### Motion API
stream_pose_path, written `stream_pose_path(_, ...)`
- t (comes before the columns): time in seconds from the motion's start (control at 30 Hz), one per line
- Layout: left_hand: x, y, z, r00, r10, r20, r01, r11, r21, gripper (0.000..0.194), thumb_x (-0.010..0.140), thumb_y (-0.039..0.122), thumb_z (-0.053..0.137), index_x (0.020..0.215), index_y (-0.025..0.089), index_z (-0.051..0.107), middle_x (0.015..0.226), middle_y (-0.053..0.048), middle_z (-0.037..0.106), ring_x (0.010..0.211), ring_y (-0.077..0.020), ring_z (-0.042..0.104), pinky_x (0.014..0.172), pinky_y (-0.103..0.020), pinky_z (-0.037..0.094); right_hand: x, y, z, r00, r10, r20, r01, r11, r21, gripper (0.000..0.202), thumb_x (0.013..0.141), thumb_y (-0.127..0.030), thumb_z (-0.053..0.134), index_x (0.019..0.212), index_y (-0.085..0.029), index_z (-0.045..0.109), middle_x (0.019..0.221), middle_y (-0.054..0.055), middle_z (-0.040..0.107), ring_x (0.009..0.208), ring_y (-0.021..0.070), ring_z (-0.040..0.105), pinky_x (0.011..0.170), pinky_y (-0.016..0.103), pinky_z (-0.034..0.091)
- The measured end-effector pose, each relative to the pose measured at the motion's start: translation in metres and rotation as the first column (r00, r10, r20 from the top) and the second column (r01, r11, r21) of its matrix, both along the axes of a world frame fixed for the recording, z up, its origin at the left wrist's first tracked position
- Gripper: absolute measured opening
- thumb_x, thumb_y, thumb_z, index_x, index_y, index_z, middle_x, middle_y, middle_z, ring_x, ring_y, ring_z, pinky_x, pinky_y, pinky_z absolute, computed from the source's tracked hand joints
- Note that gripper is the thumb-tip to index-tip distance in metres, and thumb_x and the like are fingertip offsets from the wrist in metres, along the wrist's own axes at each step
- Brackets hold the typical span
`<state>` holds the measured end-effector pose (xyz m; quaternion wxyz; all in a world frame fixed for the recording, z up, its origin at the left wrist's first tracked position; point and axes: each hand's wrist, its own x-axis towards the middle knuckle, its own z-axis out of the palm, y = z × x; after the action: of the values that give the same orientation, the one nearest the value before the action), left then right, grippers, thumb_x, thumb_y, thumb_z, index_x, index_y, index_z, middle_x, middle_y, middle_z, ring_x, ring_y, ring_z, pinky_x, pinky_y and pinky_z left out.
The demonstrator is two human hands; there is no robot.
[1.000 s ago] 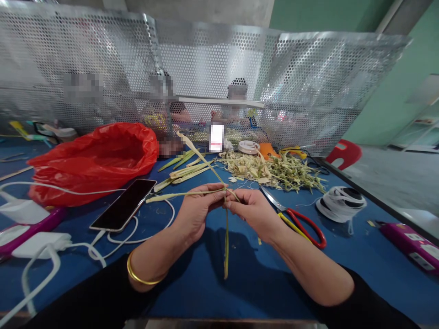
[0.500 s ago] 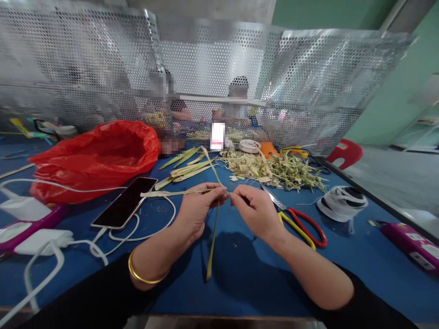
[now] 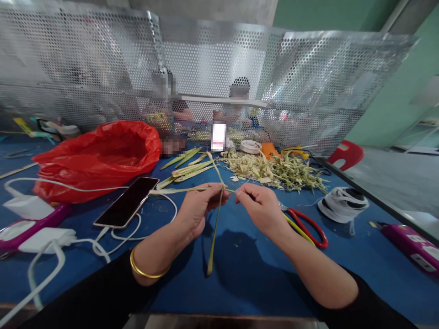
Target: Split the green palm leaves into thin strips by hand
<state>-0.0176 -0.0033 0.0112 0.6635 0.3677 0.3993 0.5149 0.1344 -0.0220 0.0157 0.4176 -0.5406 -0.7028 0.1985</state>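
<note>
Thin dried leaf strips (image 3: 214, 242) cross at a small knot or fold between my hands, with ends pointing left, up and down. My left hand (image 3: 200, 205) pinches the strips close to the crossing, thumb and fingers together. To its right my right hand (image 3: 259, 205) is closed on the short right end of a strip, pulled out level. Beyond the hands lies a bundle of longer leaf strips (image 3: 192, 170). Scissors (image 3: 307, 226) with red and yellow handles rest on the table, partly hidden behind my right hand.
On the left are a red plastic bag (image 3: 85, 160), a phone (image 3: 126, 202) with white cables and a power strip (image 3: 61, 212). A heap of leaf scraps (image 3: 274, 169) lies behind, near a white ribbon roll (image 3: 343, 204). A perforated metal screen (image 3: 212, 59) stands across the back, people beyond it.
My right hand has drawn slightly right, away from my left hand, so more of the strip shows between them. The crossing of the strips is now in plainer sight.
</note>
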Motion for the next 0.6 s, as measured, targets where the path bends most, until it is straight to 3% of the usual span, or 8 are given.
stream_pose_path(0.13, -0.0013, -0.0004, 0.0019, 0.999, -0.017, 0.037, 0.017, 1.000, -0.007, 0.019, 0.072, 0.033, 0.067, 0.074, 0.014, 0.069, 0.070, -0.007, 0.071, 0.071, -0.0167, 0.066, 0.076, -0.030, 0.051, 0.0012, 0.0003, 0.0018, 1.000, -0.008, 0.010, 0.008, 1.000, -0.002, 0.024, 0.080, -0.024, 0.047, 0.058, -0.018, 0.054, 0.050, -0.005, 0.037, 0.051, 0.0100, 0.035, 0.049, 0.023, 0.026)
stream_pose_path(0.4, -0.0001, 0.0000, -0.0008, 0.998, 0.022, -0.065, -0.019, 0.999, 0.038, 0.022, 0.062, 0.024, 0.077, 0.079, 0.012, 0.067, 0.068, -0.004, 0.071, 0.064, -0.0130, 0.065, 0.073, -0.028, 0.051, 0.0003, 0.0019, -0.0049, 0.993, -0.024, 0.114, 0.015, 0.997, 0.079, 0.029, 0.085, -0.031, 0.048, 0.058, -0.019, 0.048, 0.052, -0.004, 0.039, 0.051, 0.0097, 0.033, 0.050, 0.024, 0.024)
stream_pose_path(0.5, -0.0004, -0.0006, -0.0014, 0.995, 0.009, -0.097, -0.005, 0.999, 0.047, 0.022, 0.064, 0.026, 0.076, 0.078, 0.012, 0.068, 0.065, -0.003, 0.069, 0.062, -0.0121, 0.063, 0.070, -0.027, 0.051, 0.0011, 0.0041, -0.0059, 1.000, -0.008, -0.011, 0.008, 0.999, 0.042, 0.026, 0.085, -0.034, 0.048, 0.064, -0.019, 0.052, 0.056, -0.004, 0.045, 0.054, 0.0103, 0.038, 0.052, 0.024, 0.028)
stream_pose_path(0.6, 0.0001, -0.0028, -0.0016, 0.989, -0.078, -0.124, 0.084, 0.995, 0.046, 0.021, 0.067, 0.028, 0.074, 0.081, 0.012, 0.069, 0.067, -0.004, 0.070, 0.065, -0.0127, 0.064, 0.070, -0.026, 0.051, 0.0019, 0.0075, -0.0052, 0.957, 0.036, -0.289, -0.067, 0.993, -0.096, 0.023, 0.082, -0.039, 0.052, 0.074, -0.019, 0.060, 0.062, -0.002, 0.051, 0.057, 0.0108, 0.042, 0.054, 0.023, 0.032)
